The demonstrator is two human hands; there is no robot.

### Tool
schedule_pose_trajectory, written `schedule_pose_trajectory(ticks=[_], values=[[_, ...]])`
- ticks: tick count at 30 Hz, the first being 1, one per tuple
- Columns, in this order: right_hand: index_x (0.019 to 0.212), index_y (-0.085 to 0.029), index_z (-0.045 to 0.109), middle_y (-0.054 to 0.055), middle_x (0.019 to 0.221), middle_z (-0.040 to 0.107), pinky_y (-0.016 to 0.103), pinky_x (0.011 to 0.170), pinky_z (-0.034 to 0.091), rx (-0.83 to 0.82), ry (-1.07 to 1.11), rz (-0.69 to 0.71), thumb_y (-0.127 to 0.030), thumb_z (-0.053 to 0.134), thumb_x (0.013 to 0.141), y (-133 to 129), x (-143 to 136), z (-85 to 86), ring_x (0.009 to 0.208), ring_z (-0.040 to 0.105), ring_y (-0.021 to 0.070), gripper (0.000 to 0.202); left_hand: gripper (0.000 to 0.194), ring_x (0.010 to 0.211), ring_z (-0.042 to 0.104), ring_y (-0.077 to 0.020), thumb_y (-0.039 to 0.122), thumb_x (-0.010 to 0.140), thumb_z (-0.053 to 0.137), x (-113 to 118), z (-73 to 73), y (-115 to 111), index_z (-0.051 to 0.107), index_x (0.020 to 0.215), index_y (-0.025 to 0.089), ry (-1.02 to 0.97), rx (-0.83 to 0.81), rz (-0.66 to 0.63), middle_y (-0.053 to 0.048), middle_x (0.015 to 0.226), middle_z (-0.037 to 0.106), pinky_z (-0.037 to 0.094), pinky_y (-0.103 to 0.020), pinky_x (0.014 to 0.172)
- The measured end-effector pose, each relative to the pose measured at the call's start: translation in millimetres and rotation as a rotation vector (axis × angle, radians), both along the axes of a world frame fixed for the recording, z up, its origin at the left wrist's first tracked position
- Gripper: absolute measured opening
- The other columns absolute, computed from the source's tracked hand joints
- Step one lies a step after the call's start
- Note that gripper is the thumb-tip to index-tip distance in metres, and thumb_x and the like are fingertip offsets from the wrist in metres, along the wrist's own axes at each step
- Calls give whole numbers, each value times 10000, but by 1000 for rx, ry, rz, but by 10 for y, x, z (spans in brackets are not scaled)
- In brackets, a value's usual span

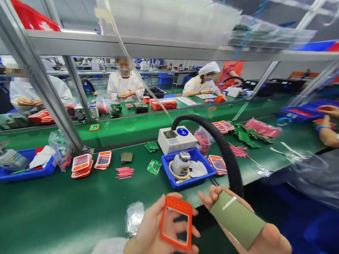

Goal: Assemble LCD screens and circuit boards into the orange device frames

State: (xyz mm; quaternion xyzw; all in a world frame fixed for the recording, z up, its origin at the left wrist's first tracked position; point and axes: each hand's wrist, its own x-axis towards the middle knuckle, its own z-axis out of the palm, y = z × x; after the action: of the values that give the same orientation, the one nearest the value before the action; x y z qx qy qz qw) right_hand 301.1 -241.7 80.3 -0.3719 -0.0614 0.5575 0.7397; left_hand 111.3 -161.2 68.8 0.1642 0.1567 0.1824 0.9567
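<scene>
My left hand [147,234] grips an orange plastic frame [190,231] with a clear window, through which my fingers show. In my right hand [271,246] is a flat grey-green LCD panel [237,218], tilted, with a bright reflection on it. The two pieces are apart, held side by side over the table's front edge. Just beyond my hands sits a blue tray [177,183] with a metal-topped dispenser bottle [181,162] and a white cloth. A crumpled clear plastic bag [134,217] lies left of my left hand.
On the green bench [50,211] lie stacked orange frames [81,165], grey panels [126,157], pink strips [124,172] and a green circuit board [154,166]. A black hose [223,138] arches from a white box [174,141]. Co-workers sit across; another person's arms [331,130] are at right.
</scene>
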Motion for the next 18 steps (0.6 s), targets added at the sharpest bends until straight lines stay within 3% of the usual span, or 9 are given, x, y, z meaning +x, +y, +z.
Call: schedule_pose_trajectory(ticks=[2, 4, 8, 12, 14, 18], values=[[924, -200, 739, 184, 1070, 684, 586, 991, 414, 109, -131, 85, -432, 916, 286, 220, -194, 205, 1066, 608, 430, 701, 348, 824, 636, -251, 500, 892, 457, -140, 281, 145, 576, 1110, 255, -34, 53, 136, -99, 1082, 655, 461, -400, 711], [969, -212, 739, 171, 1058, 699, 566, 950, 461, 232, -261, 136, -499, 903, 387, 406, -372, 388, 1034, 636, 401, 670, 352, 797, 631, -247, 499, 890, 451, -251, 492, 264, 584, 1087, 239, -61, 109, 247, -105, 1062, 659, 468, -377, 671], [1089, -238, 707, 121, 1033, 720, 468, 879, 540, 417, -484, 190, -554, 826, 565, 783, -706, 694, 991, 669, 322, 623, 314, 805, 633, -237, 464, 897, 459, -370, 780, 414, 592, 1036, 215, -51, 315, 497, -112, 1045, 663, 484, -351, 654], [1008, -261, 725, 65, 955, 722, 409, 870, 549, 467, -705, 130, -518, 855, 543, 1222, -1037, 899, 942, 670, 265, 546, 317, 931, 624, -217, 517, 871, 528, -367, 870, 558, 595, 1004, 238, 18, 602, 931, -68, 1071, 649, 509, -332, 771], [969, -249, 724, 54, 926, 709, 399, 859, 552, 450, -808, 80, -491, 861, 547, 1410, -1173, 946, 907, 665, 242, 505, 335, 963, 619, -205, 544, 876, 504, -355, 859, 656, 585, 1019, 253, 69, 678, 1081, -56, 1106, 636, 509, -322, 811], [983, -214, 703, 78, 1028, 676, 395, 808, 568, 404, -880, -1, -490, 836, 572, 1647, -1350, 945, 887, 658, 229, 513, 308, 968, 623, -179, 511, 928, 412, -366, 840, 860, 561, 1061, 277, 142, 679, 1099, -35, 1090, 630, 502, -311, 850]])
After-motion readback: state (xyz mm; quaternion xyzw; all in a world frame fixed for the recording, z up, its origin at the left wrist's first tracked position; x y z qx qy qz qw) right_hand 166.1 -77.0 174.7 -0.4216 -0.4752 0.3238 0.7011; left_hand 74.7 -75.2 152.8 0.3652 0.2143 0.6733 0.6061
